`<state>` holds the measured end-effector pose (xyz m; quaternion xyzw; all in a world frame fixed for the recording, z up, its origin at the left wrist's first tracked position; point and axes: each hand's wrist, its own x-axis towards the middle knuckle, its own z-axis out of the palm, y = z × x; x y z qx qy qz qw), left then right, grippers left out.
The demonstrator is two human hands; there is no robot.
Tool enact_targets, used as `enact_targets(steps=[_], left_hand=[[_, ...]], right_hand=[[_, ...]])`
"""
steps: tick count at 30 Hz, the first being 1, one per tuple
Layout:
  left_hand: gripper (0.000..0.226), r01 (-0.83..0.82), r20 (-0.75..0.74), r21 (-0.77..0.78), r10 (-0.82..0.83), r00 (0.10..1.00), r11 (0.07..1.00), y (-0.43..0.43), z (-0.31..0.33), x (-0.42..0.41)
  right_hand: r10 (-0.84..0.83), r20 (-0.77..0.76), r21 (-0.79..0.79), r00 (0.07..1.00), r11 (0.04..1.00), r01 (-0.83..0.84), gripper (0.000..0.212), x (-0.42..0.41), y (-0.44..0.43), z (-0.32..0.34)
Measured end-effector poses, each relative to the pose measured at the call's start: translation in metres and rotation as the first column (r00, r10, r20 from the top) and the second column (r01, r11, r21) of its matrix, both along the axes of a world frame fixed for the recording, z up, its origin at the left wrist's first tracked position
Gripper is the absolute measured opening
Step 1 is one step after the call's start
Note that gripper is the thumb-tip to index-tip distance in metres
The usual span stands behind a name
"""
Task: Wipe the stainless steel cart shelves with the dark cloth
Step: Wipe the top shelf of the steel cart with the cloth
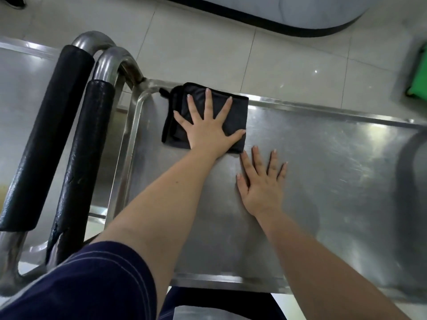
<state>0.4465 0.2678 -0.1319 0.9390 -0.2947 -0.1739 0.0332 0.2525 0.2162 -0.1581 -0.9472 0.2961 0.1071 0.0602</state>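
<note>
on the cart shelf [323,158], spread left hand [208,132] presses dark cloth [239,114]; right hand [261,183] lies flat beside.

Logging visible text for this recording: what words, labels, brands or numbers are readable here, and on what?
None. The dark cloth, the steel shelf, the black handle grips and the blurred green object at the right edge show no readable text.

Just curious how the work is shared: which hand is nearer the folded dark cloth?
Left. The left hand presses flat on the folded dark cloth, fingers spread. The right hand lies flat on the stainless steel shelf, beside the cloth's near right corner.
</note>
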Motion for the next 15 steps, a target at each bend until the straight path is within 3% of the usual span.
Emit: enact_targets(steps=[6, 10, 15], left_hand=[[0.088, -0.021, 0.013, 0.005, 0.021, 1.0, 1.0, 0.032, -0.003, 0.012], [0.088, -0.152, 0.031, 0.04, 0.151, 0.988, 0.987, 0.073, 0.0, 0.031], [0.09, -0.221, 0.052, 0.082, 0.217, 0.975, 0.972, 0.064, 0.001, 0.027]], right_hand=[[-0.006, -0.025, 0.091, 1.0, 0.996, 0.008, 0.068, -0.005, -0.014, 0.014], [-0.136, -0.037, 0.054, 0.99, 0.989, 0.138, 0.07, -0.041, -0.047, 0.015], [-0.105, 0.034, 0.046, 0.994, 0.994, 0.103, 0.065, -0.05, -0.044, 0.005]])
